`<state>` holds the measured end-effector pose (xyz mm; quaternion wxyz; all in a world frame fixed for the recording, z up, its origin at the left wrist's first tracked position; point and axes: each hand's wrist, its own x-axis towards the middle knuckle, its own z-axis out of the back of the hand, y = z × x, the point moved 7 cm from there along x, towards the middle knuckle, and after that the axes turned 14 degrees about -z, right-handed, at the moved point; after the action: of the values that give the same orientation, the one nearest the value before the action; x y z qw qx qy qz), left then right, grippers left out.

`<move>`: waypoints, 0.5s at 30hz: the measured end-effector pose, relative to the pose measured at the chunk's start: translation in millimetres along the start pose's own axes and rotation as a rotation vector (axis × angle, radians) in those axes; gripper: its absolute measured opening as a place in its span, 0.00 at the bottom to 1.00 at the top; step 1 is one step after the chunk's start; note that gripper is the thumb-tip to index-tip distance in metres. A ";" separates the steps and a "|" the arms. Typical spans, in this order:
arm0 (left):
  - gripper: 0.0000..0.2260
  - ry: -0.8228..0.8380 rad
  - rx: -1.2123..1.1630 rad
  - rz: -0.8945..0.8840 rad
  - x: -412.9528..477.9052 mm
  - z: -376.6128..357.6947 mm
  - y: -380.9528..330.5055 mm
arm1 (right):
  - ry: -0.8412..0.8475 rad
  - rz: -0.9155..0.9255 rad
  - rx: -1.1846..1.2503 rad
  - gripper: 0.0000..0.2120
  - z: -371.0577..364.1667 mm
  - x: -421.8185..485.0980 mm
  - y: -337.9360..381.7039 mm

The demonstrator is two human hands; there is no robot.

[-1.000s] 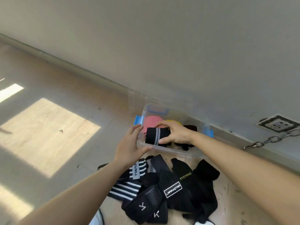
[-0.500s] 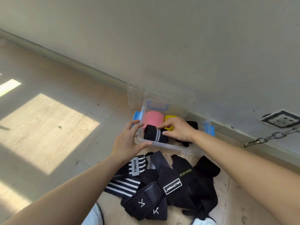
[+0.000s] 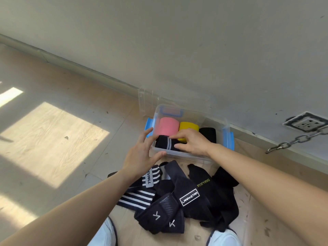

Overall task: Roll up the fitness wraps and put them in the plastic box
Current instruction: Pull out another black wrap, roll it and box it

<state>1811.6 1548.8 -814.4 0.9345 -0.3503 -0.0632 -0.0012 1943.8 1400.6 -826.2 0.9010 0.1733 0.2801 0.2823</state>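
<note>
We are seating a rolled black striped wrap [image 3: 164,143] in the front left corner of the plastic box [image 3: 184,157], just before the pink roll [image 3: 167,126]. Our right hand [image 3: 191,144] grips it from above, while our left hand [image 3: 142,153] holds nothing, fingers spread at the box's near wall (thumb seemingly touching). Next, we judge, comes letting go without the roll unwinding, then picking from the pile [image 3: 188,197].

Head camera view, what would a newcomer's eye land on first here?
Probably the pink roll and yellow roll, bright inside the clear plastic box by the wall. Next come the hands at the box's near edge: the right hand grips a black striped roll just inside it, and the left hand is open beside it. Below them, a dark pile of unrolled wraps lies on the floor.
</note>
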 end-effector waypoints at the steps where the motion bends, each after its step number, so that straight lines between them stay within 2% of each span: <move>1: 0.25 0.012 0.036 -0.005 0.4 0.0 -3.1 | -0.046 0.023 0.038 0.19 4.1 -8.6 2.7; 4: 0.23 0.041 0.269 -0.014 -1.1 3.5 -13.4 | -0.196 0.113 0.074 0.17 14.1 -42.3 16.4; 7: 0.17 -0.053 0.509 -0.191 -10.5 11.3 -37.0 | -0.312 0.228 0.045 0.13 12.3 -79.0 21.9; 10: 0.12 -0.052 0.558 -0.396 -22.5 -1.9 -52.2 | -0.247 0.210 0.062 0.09 -0.1 -104.1 9.0; 12: 0.11 0.071 0.442 -0.476 -24.7 -19.7 -57.8 | -0.228 0.239 -0.012 0.06 -9.1 -117.2 4.3; 15: 0.16 0.381 0.331 -0.530 -29.9 -55.7 -63.2 | -0.256 0.281 -0.084 0.03 -20.6 -136.2 3.2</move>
<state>1785.5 1463.3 -818.1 0.9408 -0.1593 0.0241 -0.2981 1837.0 1323.8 -785.4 0.8874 0.2074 0.1244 0.3924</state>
